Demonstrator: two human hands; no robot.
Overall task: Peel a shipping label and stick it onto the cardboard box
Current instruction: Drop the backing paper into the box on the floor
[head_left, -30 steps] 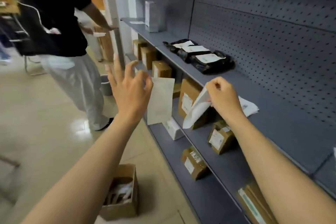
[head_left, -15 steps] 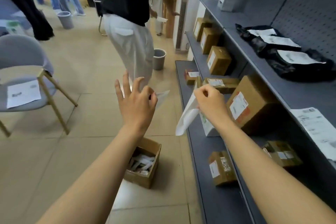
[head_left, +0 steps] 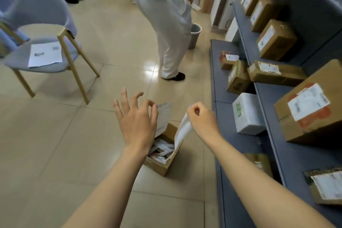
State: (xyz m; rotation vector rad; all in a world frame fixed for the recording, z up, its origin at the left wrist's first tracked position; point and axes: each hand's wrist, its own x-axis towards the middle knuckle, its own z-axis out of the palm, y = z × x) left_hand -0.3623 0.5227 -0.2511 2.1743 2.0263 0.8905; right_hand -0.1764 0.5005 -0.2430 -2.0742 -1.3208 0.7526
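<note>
Both hands now lowered over open brown cardboard scrap box (head_left: 162, 163) on floor, left hand (head_left: 137, 120) pinching printed white label (head_left: 163, 116), right hand (head_left: 202, 118) pinching curled white backing sheet (head_left: 182, 131)

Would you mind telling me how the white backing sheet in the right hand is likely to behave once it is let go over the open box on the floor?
The backing sheet hangs curled and limp from the right hand, so it is probably floppy and very light. It would likely flutter down rather than drop straight, and might miss the scrap box below.
</note>
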